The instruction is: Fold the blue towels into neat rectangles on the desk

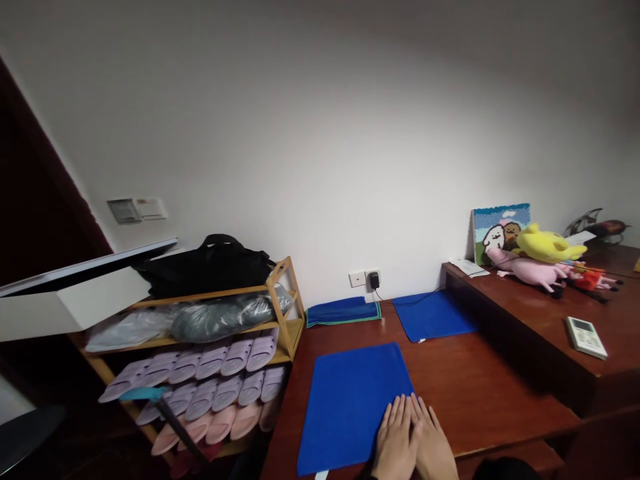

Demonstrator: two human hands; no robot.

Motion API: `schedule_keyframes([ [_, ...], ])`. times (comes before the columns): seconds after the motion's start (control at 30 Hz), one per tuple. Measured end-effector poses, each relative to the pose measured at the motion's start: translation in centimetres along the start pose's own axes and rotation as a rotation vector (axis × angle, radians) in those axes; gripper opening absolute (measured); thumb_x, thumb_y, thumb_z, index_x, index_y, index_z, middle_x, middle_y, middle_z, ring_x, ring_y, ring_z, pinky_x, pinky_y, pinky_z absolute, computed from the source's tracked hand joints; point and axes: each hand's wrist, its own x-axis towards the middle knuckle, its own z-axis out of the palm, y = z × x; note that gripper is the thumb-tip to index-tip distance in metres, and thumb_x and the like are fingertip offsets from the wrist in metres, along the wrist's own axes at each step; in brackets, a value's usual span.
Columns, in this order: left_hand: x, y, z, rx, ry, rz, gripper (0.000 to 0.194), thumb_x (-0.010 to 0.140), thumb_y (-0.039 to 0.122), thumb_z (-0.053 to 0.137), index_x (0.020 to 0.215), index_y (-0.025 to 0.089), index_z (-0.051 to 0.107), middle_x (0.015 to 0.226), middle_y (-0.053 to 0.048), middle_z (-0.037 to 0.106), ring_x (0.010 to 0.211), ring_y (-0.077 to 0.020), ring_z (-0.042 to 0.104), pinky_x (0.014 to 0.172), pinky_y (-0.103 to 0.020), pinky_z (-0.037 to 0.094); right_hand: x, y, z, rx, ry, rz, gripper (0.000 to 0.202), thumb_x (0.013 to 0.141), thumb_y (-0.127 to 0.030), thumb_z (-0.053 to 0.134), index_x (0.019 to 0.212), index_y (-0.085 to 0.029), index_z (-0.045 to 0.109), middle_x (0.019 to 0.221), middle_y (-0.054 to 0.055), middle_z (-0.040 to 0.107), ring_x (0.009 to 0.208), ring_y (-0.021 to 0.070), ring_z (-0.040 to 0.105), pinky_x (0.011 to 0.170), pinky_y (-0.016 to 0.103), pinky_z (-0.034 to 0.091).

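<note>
A flat blue cloth (350,407) lies spread on the brown wooden desk (465,387). Across its lower right edge rests my left hand (397,440), palm down with fingers stretched out. Touching it on the right is my right hand (431,440), also flat, its fingers extended over the cloth's border and the bare wood. Neither hand holds anything. Farther back, a second blue cloth (433,317) lies flat against the wall side, and a folded blue cloth with green edging (344,311) sits at the back left.
Left of the desk stands a wooden rack (284,333) with purple slippers (213,360), wrapped items and a black bag (210,267). On the raised right section are a calculator-like white device (586,337), plush toys (530,270) and a picture (501,230). A black plug (374,280) trails a cable.
</note>
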Motion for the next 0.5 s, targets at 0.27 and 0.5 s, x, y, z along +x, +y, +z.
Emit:
schedule_keyframes([
  [0.27,-7.7,-11.7,-2.9,0.199,0.062,-0.404,0.067,0.107,0.055,0.023,0.165,0.023,0.028,0.171,-0.004,0.024,0.159,-0.0289,0.024,0.131,-0.055,0.026,0.0,-0.6,-0.9,0.023,0.007,0.089,0.065,0.105,-0.045,0.026,0.162,-0.017,0.039,0.17,0.003,0.031,0.158,0.0254,0.026,0.132,0.048,0.024],
  [0.5,-13.6,-18.6,-2.5,0.293,0.199,-0.539,0.065,0.105,0.048,0.031,0.167,0.032,0.022,0.169,0.003,0.035,0.158,-0.0239,0.025,0.131,-0.05,0.027,-0.2,-0.1,-0.5,0.003,-0.041,0.08,0.068,0.104,-0.048,0.023,0.162,-0.016,0.039,0.169,0.004,0.032,0.158,0.0271,0.028,0.131,0.051,0.025],
])
